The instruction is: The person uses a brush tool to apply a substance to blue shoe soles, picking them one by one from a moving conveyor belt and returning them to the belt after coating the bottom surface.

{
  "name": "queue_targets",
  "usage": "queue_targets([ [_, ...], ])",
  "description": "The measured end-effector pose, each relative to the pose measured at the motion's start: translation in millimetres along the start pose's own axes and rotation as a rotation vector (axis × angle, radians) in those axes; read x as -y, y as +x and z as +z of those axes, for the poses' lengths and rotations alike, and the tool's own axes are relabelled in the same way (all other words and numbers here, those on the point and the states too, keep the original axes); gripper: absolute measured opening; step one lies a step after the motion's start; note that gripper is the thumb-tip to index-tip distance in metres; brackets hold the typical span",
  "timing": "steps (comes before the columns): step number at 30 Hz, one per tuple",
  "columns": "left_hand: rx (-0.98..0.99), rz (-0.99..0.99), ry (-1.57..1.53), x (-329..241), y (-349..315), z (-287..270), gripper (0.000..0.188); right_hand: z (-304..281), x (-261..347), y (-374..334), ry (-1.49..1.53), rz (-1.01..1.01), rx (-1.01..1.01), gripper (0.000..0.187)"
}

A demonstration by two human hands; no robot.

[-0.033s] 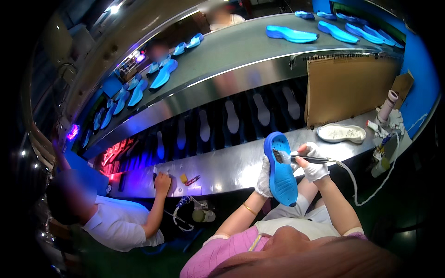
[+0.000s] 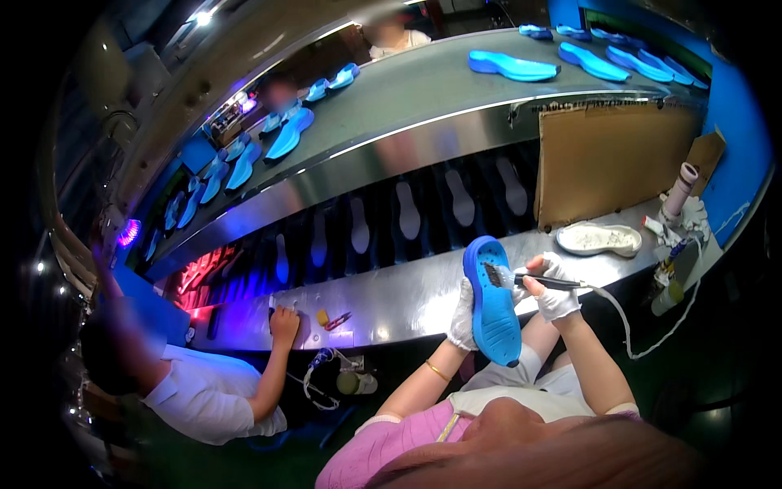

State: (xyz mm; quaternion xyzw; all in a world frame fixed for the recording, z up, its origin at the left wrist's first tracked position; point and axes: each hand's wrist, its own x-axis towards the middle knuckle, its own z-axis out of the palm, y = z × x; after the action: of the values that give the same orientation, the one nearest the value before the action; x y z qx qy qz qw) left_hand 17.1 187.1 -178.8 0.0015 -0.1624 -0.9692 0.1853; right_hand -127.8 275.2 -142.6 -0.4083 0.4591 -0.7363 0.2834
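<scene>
My left hand, in a white glove, grips a blue shoe sole along its left edge and keeps it raised in front of me. The sole's inner face, dotted with small holes, is turned up toward me. My right hand wears a white glove with bare fingertips and closes round the black handle of a brush. The brush's bristles lie against the upper part of the sole. From the handle's end a white hose hangs in a curve. My left fingers are partly hidden behind the sole.
A metal ledge runs before me, with a white sole-shaped tray at right. Cardboard stands behind it. Blue soles lie on the conveyor belt above. A co-worker sits at left, one hand on the ledge.
The sole has sunk very slightly, and the bristles have shifted a little to the right on it. Both my hands keep their hold.
</scene>
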Motion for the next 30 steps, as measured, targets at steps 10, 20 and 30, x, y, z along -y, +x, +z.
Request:
queue_targets([
  [10, -0.091, 0.043, 0.056, 1.8, 19.2, -17.3, 0.077, 0.5, 2.1, -17.8, 0.017, 0.055, 0.13, 0.018],
  [20, -0.195, 0.188, 0.23, -19.9, 43.9, 7.0, 0.073, 15.0, 10.9, -14.4, -0.124, 0.151, 0.133, 0.019],
  [30, -0.283, 0.262, 0.261, -38.1, 30.8, -7.2, 0.081, 23.7, 18.3, -32.6, -0.155, 0.193, 0.187, 0.013],
])
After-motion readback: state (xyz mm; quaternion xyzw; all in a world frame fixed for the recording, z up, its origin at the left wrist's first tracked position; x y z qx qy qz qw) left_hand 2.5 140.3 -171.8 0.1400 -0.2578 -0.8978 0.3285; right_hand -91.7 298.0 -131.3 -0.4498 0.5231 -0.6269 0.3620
